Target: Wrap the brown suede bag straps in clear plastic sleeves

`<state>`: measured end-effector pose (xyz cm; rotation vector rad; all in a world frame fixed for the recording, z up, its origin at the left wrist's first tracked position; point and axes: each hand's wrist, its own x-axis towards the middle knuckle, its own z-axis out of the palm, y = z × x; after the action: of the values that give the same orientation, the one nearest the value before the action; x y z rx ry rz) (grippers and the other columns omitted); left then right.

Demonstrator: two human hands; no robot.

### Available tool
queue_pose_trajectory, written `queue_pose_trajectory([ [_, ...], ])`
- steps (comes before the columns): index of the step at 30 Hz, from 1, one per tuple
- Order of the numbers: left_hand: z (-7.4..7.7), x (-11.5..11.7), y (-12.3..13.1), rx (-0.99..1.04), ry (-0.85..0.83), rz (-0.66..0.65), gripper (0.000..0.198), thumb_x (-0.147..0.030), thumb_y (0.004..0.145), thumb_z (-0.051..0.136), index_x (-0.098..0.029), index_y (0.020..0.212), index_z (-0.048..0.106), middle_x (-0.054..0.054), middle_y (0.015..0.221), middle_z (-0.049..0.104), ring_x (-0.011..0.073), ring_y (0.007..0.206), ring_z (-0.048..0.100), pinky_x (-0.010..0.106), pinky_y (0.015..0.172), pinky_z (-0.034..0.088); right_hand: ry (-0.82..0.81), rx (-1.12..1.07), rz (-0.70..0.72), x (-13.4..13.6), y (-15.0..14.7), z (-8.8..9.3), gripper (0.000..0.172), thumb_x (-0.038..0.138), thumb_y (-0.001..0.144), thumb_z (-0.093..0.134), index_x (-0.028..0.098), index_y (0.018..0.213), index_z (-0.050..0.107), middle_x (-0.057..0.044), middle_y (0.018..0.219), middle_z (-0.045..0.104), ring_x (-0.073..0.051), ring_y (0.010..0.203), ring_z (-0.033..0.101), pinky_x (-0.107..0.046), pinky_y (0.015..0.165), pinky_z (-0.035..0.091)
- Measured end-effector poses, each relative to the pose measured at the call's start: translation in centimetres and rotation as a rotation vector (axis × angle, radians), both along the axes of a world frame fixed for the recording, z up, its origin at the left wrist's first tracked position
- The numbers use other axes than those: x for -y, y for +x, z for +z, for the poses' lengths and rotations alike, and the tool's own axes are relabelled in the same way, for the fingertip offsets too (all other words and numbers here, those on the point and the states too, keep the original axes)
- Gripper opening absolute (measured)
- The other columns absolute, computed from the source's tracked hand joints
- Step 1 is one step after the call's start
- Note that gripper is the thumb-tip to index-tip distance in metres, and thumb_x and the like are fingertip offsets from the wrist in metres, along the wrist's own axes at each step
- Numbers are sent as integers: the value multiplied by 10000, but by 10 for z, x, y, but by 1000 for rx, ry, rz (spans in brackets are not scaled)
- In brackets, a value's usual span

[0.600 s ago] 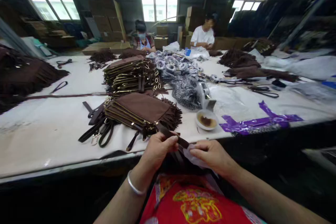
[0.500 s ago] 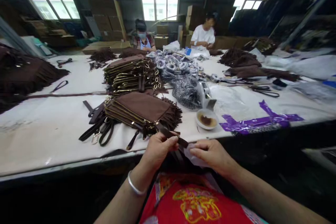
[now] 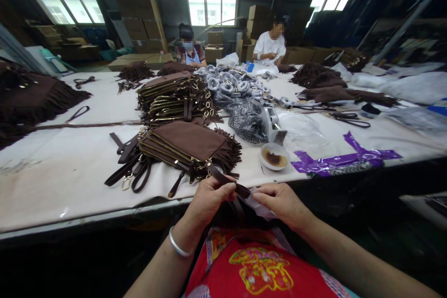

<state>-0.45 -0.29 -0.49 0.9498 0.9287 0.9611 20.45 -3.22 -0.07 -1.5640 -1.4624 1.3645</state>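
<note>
Near the table's front edge, a dark brown strap (image 3: 241,190) is pinched between the thumb and fingers of my left hand (image 3: 208,198). It runs up toward the metal hardware on a stack of brown fringed pouches (image 3: 190,140). My right hand (image 3: 284,202) is closed on a thin whitish cloth or sheet (image 3: 260,206), close to the strap's free end. Whether its fingertips also touch the strap cannot be made out. Several straps with gold clasps hang from the stack's left side. Just beyond my right hand sits a small white dish (image 3: 274,156) with brown residue in it.
Behind the stack stands a taller pile of pouches (image 3: 171,98). Wrapped rolled straps (image 3: 230,84), a tape dispenser (image 3: 273,125) and purple tape (image 3: 344,160) lie to the right. More fringed pouches (image 3: 38,95) are at left. Two people work across the table.
My right hand has shifted slightly at the strap's end, and less of the whitish sheet shows over the tip. The strap bows a little more. My left hand keeps its pinch.
</note>
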Motion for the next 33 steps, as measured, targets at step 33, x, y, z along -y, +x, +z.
queue_pose_trajectory([
  [33, -2, 2, 6, 59, -48, 164, 258, -317, 667, 787, -143, 837, 700, 6, 686, 672, 104, 562, 597, 230, 576, 488, -37, -49, 31, 1, -1, -1, 325, 430, 758, 637, 122, 662, 671, 34, 534, 464, -80, 505, 345, -225, 485, 223],
])
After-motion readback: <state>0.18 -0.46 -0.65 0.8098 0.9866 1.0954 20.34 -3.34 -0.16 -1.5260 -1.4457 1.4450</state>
